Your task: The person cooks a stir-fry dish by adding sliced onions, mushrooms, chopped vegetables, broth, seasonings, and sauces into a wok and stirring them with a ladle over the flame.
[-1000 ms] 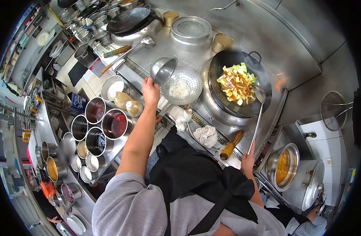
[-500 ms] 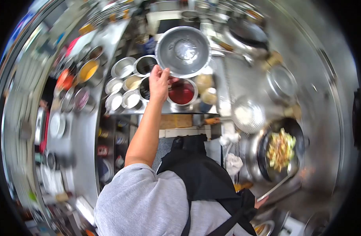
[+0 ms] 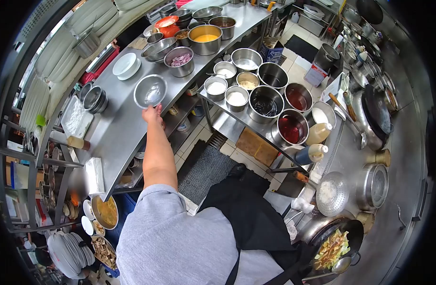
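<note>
My left hand (image 3: 153, 115) grips the near rim of a metal bowl (image 3: 143, 93), its arm stretched out to the left counter. The bowl is over the counter near its edge; whether it touches the surface I cannot tell. A shine shows at its bottom. At lower right, a wok (image 3: 355, 237) holds chopped yellow-green and brown food (image 3: 333, 250). A ladle (image 3: 342, 265) rests its head at the food's edge, and its handle runs toward my right side. My right hand is out of sight.
A steel counter (image 3: 114, 142) carries white plates (image 3: 125, 65), stacked bowls (image 3: 95, 99) and a pot of sliced purple onion (image 3: 181, 60). Several pots of powders and sauces stand on the middle table, including one with red liquid (image 3: 292, 128). A strainer (image 3: 331, 194) sits behind the wok.
My view has swung left. The left hand has carried the bowl from above the sauce pots over to the left counter. My right hand, earlier on the ladle handle, has left the view.
</note>
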A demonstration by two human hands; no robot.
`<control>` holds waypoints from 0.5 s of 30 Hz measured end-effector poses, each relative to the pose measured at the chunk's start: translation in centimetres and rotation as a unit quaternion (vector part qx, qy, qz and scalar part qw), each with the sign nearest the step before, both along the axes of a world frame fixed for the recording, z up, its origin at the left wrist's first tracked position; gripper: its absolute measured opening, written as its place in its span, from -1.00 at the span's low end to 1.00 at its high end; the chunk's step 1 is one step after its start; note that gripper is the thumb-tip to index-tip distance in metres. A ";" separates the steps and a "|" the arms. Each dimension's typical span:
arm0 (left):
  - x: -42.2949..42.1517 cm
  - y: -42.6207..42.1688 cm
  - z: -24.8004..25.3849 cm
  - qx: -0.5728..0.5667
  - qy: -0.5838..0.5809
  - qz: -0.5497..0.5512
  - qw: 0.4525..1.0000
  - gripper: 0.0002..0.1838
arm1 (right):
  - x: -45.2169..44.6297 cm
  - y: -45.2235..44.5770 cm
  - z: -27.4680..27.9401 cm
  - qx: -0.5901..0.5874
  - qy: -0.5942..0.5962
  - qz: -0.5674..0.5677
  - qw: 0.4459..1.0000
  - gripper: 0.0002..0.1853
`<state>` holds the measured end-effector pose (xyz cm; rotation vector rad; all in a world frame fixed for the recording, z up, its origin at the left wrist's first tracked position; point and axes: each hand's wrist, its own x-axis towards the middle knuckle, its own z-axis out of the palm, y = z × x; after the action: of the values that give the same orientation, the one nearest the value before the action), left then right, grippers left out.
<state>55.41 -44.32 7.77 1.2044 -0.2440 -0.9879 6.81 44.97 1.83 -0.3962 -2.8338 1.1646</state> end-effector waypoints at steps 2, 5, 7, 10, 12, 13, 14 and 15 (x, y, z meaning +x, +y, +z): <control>-1.1 0.3 0.7 0.007 0.027 0.022 0.999 -0.64 | -0.1 3.5 -1.0 0.024 0.014 0.006 1.000 -0.08; -4.8 -0.1 0.1 -0.034 -0.028 -0.126 0.991 -0.58 | 0.7 10.8 -3.3 0.084 0.051 0.039 0.994 -0.09; -11.0 2.4 3.4 -0.050 -0.018 -0.262 0.964 -0.64 | 1.2 18.0 -6.4 0.144 0.125 0.117 0.975 -0.09; -22.8 9.2 7.2 -0.103 -0.011 -0.485 0.868 -0.68 | 4.5 16.5 -4.1 0.013 0.023 0.056 0.998 -0.11; -30.5 14.4 9.5 -0.141 0.000 -0.638 0.757 -0.68 | 9.4 2.8 5.5 -0.144 -0.064 -0.156 0.975 -0.20; -34.2 17.2 10.4 -0.162 0.003 -0.691 0.705 -0.68 | 10.4 1.4 5.9 -0.182 -0.049 -0.173 0.967 -0.27; -37.7 19.8 11.5 -0.187 -0.008 -0.741 0.645 -0.68 | 11.1 0.0 6.3 -0.207 -0.040 -0.188 0.959 -0.33; -40.8 22.5 12.1 -0.214 -0.016 -0.785 0.581 -0.68 | 11.7 -1.7 6.8 -0.226 -0.028 -0.203 0.952 -0.40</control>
<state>14.59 -21.86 19.82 0.2402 -1.6874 -2.2077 18.56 43.29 8.64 -0.9908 -2.3260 1.7011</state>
